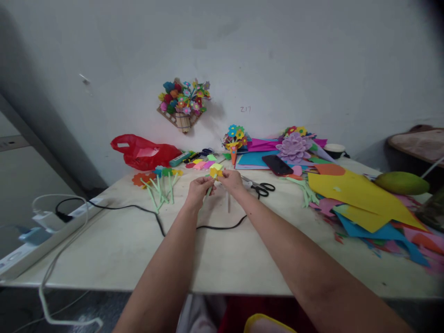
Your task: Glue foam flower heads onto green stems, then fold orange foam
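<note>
Both hands meet around a small yellow paper flower (215, 172) above the middle of the table. My left hand (200, 189) is closed on the flower's pale green stem (208, 193), which slants down between the fingers. From the right, my right hand (231, 180) pinches the flower's edge. Scissors with black handles (262, 188) lie just right of my right hand. To the left are several finished-looking flowers with pale green stems (159, 192), their heads orange, blue, green and yellow. Small coloured paper pieces (204, 164) lie behind the hands.
A black cable (222, 227) crosses the table near my forearms, from a white power strip (52, 236) at left. A red plastic bag (144, 152) lies behind. A phone (276, 164), yellow sheets (357, 194) and a green fruit (401, 183) are at right.
</note>
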`<state>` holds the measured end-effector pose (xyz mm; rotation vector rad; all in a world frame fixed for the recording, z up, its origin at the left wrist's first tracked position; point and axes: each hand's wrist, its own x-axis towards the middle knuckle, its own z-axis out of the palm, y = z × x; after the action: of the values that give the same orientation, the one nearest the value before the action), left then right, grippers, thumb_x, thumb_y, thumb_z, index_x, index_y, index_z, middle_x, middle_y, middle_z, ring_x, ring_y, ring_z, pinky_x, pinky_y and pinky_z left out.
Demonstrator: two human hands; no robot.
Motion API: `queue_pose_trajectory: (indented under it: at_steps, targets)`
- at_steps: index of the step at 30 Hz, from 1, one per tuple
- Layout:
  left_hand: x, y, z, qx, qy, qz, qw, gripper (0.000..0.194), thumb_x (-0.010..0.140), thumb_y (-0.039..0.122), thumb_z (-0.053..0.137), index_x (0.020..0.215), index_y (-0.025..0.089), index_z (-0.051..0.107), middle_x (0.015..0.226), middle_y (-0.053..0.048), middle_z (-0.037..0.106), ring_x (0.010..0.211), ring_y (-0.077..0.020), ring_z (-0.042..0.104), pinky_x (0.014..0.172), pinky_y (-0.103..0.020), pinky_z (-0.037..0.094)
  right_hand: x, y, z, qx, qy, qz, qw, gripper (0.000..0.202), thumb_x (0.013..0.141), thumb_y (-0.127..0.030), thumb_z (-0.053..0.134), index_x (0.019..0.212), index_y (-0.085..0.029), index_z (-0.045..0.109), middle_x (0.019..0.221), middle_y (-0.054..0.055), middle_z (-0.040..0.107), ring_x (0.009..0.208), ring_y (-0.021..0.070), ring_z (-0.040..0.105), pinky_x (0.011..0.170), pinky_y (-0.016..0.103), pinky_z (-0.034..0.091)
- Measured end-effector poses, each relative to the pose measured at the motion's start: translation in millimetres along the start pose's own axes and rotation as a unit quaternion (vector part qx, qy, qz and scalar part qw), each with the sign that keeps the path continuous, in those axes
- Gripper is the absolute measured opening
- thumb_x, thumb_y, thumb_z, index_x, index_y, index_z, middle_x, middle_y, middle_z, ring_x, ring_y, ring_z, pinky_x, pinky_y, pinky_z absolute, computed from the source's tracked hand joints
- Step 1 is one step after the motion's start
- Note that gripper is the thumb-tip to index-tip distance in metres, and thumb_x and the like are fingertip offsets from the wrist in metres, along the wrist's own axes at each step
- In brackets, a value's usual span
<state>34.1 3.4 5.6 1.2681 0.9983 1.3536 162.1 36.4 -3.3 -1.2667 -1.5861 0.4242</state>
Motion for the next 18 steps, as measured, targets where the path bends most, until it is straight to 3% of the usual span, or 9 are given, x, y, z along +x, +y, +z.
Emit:
queue_pose_trajectory:
  at_steps: [8, 18]
  targets:
    - [0.0, -0.3, -2.3, -0.009, 0.007, -0.001, 1.000, 0.027, 0.053, 0.032, 0.072, 0.065, 0.013, 0.057, 0.049, -0.001, 0.058, 0.037, -0.0078, 0.048, 0.040, -0.020, 0.035, -8.6, -13.3, -3.4, 0.229, -0.068, 0.045, 0.970, 0.013, 0.059, -0.025, 0.043, 0.055, -0.016, 0.052, 0.051, -0.004, 0.045, 0.053, 0.0096, 0.041, 0.050, 0.020, 0.033]
    - [-0.3, -0.1, -5.1, -0.008, 0.013, -0.006, 1.000, 0.027, 0.053, 0.030, 0.073, 0.067, 0.013, 0.057, 0.049, 0.000, 0.058, 0.038, -0.0075, 0.048, 0.041, -0.020, 0.035, -9.5, -13.8, -2.8, 0.259, -0.077, 0.027, 0.962, 0.013, 0.058, -0.022, 0.044, 0.061, -0.016, 0.055, 0.059, -0.002, 0.054, 0.059, 0.0111, 0.048, 0.057, 0.021, 0.038]
